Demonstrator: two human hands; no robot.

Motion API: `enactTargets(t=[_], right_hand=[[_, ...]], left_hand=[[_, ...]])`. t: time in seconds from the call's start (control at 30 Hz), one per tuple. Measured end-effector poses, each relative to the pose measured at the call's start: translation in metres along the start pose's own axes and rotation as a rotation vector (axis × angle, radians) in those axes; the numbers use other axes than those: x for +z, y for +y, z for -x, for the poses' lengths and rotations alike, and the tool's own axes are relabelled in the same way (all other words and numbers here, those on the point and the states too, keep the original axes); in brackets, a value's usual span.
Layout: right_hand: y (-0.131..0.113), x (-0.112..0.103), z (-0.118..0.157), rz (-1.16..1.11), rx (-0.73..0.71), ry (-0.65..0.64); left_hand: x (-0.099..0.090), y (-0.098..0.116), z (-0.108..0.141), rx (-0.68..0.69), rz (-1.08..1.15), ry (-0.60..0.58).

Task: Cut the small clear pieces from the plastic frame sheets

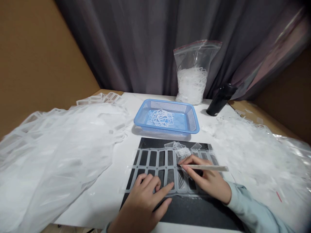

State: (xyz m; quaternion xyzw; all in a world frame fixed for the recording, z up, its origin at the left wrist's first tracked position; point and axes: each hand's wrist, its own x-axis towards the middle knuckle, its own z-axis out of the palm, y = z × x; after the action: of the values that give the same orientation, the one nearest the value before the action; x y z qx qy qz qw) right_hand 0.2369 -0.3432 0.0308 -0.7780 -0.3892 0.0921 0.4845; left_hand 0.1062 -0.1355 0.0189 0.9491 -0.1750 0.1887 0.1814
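Note:
A clear plastic sheet (157, 168) with two rows of grey-edged rectangular frames lies on a black mat (184, 208). My left hand (148, 197) rests on the sheet's lower edge, fingers apart, index finger stretched onto a frame and nothing held. In my right hand (206, 176) is a slim, pale pair of tweezers (206, 167), pinched between thumb and fingers. Their dark tip points left, at the sheet between the two rows. Several small clear rectangular pieces (182, 150) lie loose along the sheet's upper edge. My right hand hides part of the frames.
Behind the mat stands a blue basket (190, 129) with white thin frames (162, 118) inside. Farther back are a zip bag (191, 81) full of such frames and a black bottle (221, 100). Piled plastic sheets (73, 142) cover the left; a translucent heap (252, 152) covers the right.

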Motion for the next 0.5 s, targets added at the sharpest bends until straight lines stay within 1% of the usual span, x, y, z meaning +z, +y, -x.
enactTargets(t=[0.33, 0.5], right_hand=[[-0.0007, 0.0003, -0.0006, 0.017, -0.051, -0.027], [-0.0032, 0.0006, 0.0009, 0.095, -0.089, -0.062]], left_hand=[[-0.0011, -0.0003, -0.0006, 0.002, -0.006, 0.007], [-0.0028, 0.0006, -0.002, 0.002, -0.002, -0.01]])
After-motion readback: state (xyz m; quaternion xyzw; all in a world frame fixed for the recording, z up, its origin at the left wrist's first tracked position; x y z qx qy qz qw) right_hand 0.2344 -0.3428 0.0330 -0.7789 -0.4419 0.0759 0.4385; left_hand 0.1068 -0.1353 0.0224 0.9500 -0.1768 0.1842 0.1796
